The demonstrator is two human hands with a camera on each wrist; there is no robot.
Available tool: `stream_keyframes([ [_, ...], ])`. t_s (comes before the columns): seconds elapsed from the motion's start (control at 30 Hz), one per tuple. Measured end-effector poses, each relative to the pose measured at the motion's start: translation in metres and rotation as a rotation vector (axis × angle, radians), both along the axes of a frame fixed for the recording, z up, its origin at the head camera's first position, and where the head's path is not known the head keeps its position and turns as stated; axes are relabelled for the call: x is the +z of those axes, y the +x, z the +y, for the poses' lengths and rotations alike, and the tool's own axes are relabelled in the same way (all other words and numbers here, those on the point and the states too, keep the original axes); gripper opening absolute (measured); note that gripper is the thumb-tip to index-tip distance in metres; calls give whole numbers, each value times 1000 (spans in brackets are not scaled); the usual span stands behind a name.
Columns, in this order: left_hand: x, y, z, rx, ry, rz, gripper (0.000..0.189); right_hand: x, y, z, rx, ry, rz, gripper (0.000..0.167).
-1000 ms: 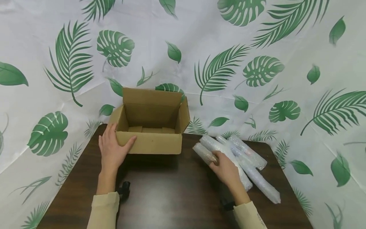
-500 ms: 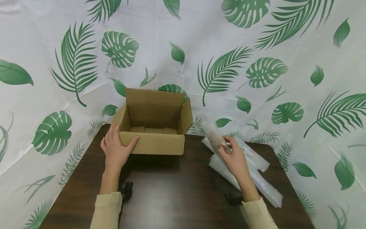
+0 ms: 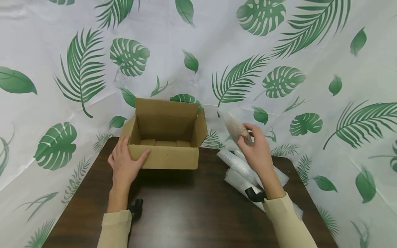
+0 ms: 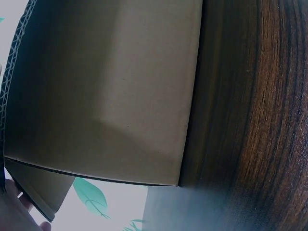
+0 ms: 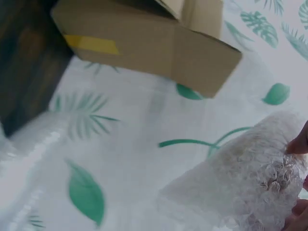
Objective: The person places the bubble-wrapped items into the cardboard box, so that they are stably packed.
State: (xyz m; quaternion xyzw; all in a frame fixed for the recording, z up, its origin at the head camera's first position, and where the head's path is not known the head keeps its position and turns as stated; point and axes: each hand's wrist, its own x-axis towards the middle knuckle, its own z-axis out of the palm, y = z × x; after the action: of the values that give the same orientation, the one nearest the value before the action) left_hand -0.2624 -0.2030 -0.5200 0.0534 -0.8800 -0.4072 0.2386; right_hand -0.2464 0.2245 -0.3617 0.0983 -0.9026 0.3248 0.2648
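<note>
An open cardboard box stands at the back of the table, its flaps spread. My left hand grips its near left corner, thumb on the front panel and fingers along the left flap. In the left wrist view the box's panel fills much of the picture. My right hand holds a bubble-wrapped item up above the table, right of the box. The right wrist view shows the clear bubble wrap close up, with something brownish inside, pinched between thumb and fingers.
Several more bubble-wrapped rolls lie on the dark wooden table at the right, partly hidden under my right forearm. A white leaf-print cloth hangs behind the table. Yellow tape marks the box's side.
My right hand has picked the bubble-wrapped item off the pile and raised it, tilting its far end up. One roll in the pile has shifted. The left hand stays on the box.
</note>
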Motion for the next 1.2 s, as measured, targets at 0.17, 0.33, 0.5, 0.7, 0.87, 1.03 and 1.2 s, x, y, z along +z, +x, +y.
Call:
stream_keyframes([
  [0.17,0,2,-1,4,5,-4,102,25,-11,-13,56,40,37,48],
  [0.33,-2,1,0,-7,-2,15,101,39,-17,-33,91,122,77,48],
  [0.5,-3,0,-1,-6,-52,45,100,48,-21,-64,125,259,141,48],
  [0.7,-3,-1,-3,-10,-79,71,98,56,-25,-99,184,372,208,45],
  [0.87,-2,-4,-1,-26,-79,105,97,59,-25,-125,222,440,200,41],
  [1.03,-4,-5,-2,-14,-66,106,96,54,-30,-155,291,487,90,40],
  [1.2,-4,-2,-4,-8,-53,100,96,42,-47,-183,367,492,-144,40],
])
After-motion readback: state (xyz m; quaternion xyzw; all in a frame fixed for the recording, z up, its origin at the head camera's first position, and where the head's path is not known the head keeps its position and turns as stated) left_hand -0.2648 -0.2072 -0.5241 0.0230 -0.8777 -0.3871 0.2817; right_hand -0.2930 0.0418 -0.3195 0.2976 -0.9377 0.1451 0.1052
